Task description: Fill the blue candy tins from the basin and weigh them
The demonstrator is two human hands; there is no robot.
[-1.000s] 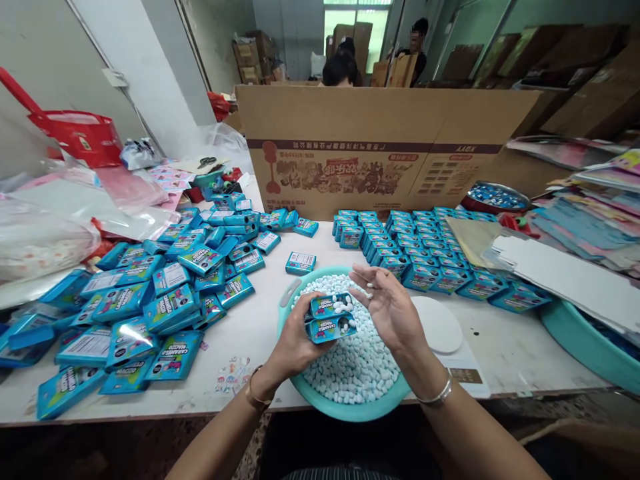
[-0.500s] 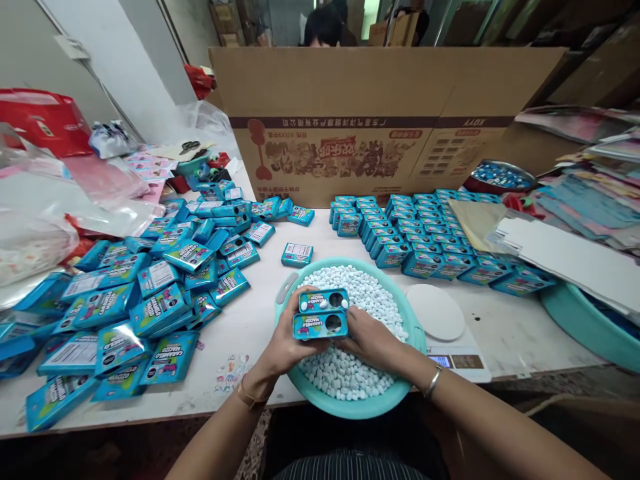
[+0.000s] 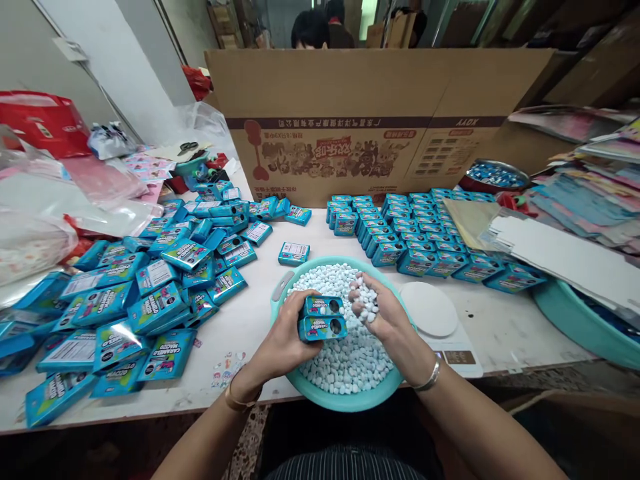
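Observation:
My left hand (image 3: pixel 286 337) grips two blue candy tins (image 3: pixel 320 319) side by side, each with a dark round opening at its right end. One white candy lies on top of the farther tin. To their right, my right hand (image 3: pixel 387 313) is cupped, palm up, around a heap of small white candies (image 3: pixel 365 300). Both hands are above a turquoise basin (image 3: pixel 345 403) filled with loose candies of the same kind. A single blue tin (image 3: pixel 294 253) lies just behind the basin.
Blue tins (image 3: pixel 157 300) lie in a loose pile at left. More tins stand in rows (image 3: pixel 420 233) at back right. A white scale (image 3: pixel 430 310) is right of the basin. A cardboard box (image 3: pixel 320 87) rises behind; people are beyond it.
My right hand has left the tins, moved right and turned palm up with a handful of candies. Fewer candies lie on top of the tins. The left hand still holds both tins.

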